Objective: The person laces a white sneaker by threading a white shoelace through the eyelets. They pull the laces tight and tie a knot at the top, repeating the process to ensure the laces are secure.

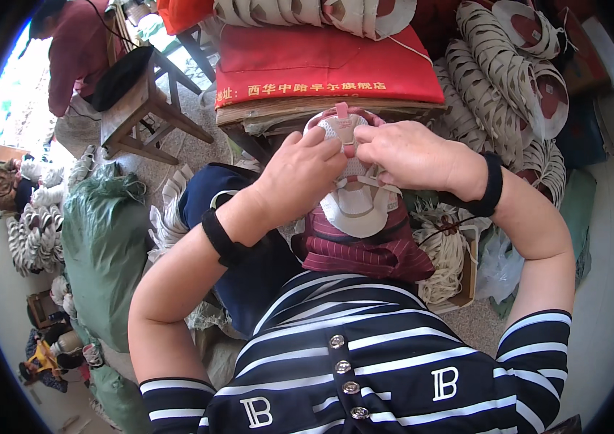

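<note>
Lettered shirt (pixel 386 347), shoe (pixel 356 217), printed red cloth (pixel 321 61).

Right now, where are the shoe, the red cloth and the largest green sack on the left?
Shoe (pixel 355 223): head view, white toe.
Red cloth (pixel 321 61): head view, middle.
Largest green sack (pixel 101 242): head view, middle of its side.

Fine mesh and a smooth, matt toe are being shown by the shoe (pixel 355 217). Matt maroon cloth (pixel 365 249) is being creased. Smooth red cloth (pixel 321 65) and rough wood are being seen on the table (pixel 249 113); glossy, wrinkled plastic is being displayed by the green sack (pixel 104 239).
</note>
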Motion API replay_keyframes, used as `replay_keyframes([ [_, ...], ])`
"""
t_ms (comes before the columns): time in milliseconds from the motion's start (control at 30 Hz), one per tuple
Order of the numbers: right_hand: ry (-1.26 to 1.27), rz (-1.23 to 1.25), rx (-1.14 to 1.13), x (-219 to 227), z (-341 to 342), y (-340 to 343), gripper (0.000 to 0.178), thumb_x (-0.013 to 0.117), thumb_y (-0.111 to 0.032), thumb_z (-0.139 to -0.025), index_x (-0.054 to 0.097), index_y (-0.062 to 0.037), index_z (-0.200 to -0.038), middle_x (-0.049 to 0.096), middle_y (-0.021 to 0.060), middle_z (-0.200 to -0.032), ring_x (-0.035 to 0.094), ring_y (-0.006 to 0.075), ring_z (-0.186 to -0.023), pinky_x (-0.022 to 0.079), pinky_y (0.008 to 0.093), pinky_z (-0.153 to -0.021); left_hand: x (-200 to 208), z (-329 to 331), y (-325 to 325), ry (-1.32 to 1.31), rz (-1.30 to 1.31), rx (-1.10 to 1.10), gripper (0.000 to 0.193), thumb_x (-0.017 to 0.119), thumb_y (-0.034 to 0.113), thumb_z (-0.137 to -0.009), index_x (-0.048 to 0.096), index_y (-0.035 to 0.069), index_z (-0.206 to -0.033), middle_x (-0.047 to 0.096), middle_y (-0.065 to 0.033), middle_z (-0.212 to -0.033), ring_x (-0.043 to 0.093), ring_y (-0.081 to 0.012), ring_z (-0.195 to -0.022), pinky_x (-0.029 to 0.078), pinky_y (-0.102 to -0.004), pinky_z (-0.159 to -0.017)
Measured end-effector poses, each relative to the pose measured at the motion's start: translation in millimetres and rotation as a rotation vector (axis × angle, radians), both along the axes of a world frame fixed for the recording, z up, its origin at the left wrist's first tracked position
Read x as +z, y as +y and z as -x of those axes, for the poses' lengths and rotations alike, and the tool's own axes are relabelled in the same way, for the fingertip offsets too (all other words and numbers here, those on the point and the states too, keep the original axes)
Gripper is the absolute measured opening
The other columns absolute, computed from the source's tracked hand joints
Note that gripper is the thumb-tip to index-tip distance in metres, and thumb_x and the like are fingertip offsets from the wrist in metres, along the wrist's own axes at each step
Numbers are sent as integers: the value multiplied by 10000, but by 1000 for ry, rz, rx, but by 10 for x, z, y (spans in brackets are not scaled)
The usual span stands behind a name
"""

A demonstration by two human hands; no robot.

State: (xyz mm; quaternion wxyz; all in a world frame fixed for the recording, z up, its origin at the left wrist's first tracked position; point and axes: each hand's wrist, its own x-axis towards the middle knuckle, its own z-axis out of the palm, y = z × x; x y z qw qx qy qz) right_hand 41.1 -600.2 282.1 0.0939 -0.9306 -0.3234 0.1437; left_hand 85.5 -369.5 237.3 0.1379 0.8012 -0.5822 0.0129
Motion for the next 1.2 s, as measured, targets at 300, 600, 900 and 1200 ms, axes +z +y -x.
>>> replay_keyframes([
  [300, 214, -288, 40, -181, -137, -157, 410, 842, -76, -692, 616, -23, -1031, 530, 120, -1049, 578, 346, -1032, 490, 435, -878, -17, 87, -60, 233, 39, 249, 134, 732, 235, -841, 747, 104, -820, 599, -50, -947, 511, -287, -1005, 437, -413, -856],
  [600, -21, -400, -12, -401, 50, -155, 434, 854, -47, -663, 533, -6, -953, 504, 159, -1084, 559, 380, -1046, 503, 441, -869, -151, 196, -357, 918, 655, 575, 216, 650, 178, -943, 671, -31, -893, 617, -174, -941, 579, -368, -983, 478, -408, -838],
  [900, -179, -572, -65, -505, 232, -246, 282, 762, -79, -762, 592, -7, -975, 526, 164, -1015, 575, 386, -972, 501, 452, -837, -149, 238, -340, 524, 611, 251, 99, 628, 92, -945, 586, 22, -1002, 650, -179, -1015, 638, -410, -916, 520, -462, -756],
  [1200, 49, -574, -90, -362, 138, -284, 275, 802, -8, -742, 564, -23, -879, 495, 105, -1020, 568, 291, -963, 496, 389, -825, -159, 210, -215, 551, 389, 171, 101, 617, 108, -946, 573, 89, -1035, 684, -113, -844, 682, -351, -790, 529, -440, -719],
])
